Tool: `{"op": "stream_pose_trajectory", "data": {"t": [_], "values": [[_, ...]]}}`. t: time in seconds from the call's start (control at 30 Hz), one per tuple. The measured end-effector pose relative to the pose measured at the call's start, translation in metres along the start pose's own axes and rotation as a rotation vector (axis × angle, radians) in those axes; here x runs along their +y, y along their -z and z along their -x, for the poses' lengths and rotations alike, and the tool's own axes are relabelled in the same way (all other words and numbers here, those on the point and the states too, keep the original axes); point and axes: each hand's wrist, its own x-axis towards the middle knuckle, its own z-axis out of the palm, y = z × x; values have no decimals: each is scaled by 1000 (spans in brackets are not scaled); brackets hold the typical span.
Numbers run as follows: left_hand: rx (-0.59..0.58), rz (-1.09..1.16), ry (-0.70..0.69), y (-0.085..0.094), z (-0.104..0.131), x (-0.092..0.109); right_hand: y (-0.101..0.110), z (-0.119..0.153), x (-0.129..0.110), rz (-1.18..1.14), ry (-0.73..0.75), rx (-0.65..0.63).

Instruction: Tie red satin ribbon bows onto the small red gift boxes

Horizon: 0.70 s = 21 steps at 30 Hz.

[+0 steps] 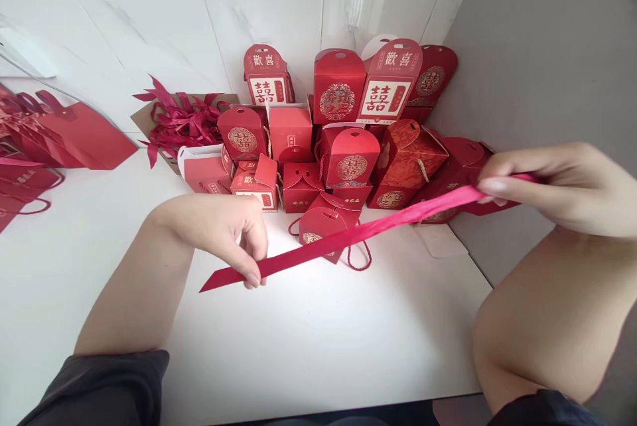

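Fingers [253, 277] pinched tight on both sides here: the left hand [219, 228] has thumb and forefinger pressed onto a long, flat, crimson satin ribbon [358, 234] just in from its slanted end, while the right hand [552, 188] nips it well apart, no gap at either grip, the far tip hard to make out beyond the right fingers. Broadest of all, the smooth white tabletop [308, 353] runs beneath, up to the white, grey-veined tile wall [269, 8] on the far side. Then the crowd of red card gift boxes [348, 147], gold and white emblems on their fronts, packed and stacked at far centre and right. Far left, flat red paper bags [99, 134] lean together; between them and the boxes, an open brown cardboard carton [143, 115] brims with a tangle of crimson ribbons [182, 117]. And the ribbon itself, slanting from near left to farther right, in the air before the boxes! To hold it well, I'd say keep the pull even and light, turn the right wrist until that gathered, shiny stretch lies flat, and keep it clear of the small twisted red cord loop [367, 260] just beyond.
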Motion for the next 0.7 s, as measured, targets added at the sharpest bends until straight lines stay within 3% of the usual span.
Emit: {"op": "stream_pose_trajectory", "data": {"t": [0.07, 0.13, 0.2, 0.23, 0.33, 0.4, 0.53, 0.7], "values": [[3, 77, -20, 0, -4, 0, -3, -1, 0, 195, -161, -129], [113, 232, -30, -4, -15, 1, -15, -7, -7, 348, -177, -97], [277, 426, -42, -11, -32, 1, -34, -16, -24, 335, -45, -11], [334, 518, -55, -16, -40, 1, -45, -21, -34, 249, 58, -31], [370, 706, -90, -26, -61, -2, -78, -34, -61, -97, 433, -290], [401, 759, -120, -30, -68, -4, -95, -40, -71, -227, 586, -302], [504, 769, -188, -30, -73, -6, -109, -46, -72, -294, 677, -145], [563, 686, -160, -32, -76, -7, -112, -47, -67, -337, 662, -169]]}}
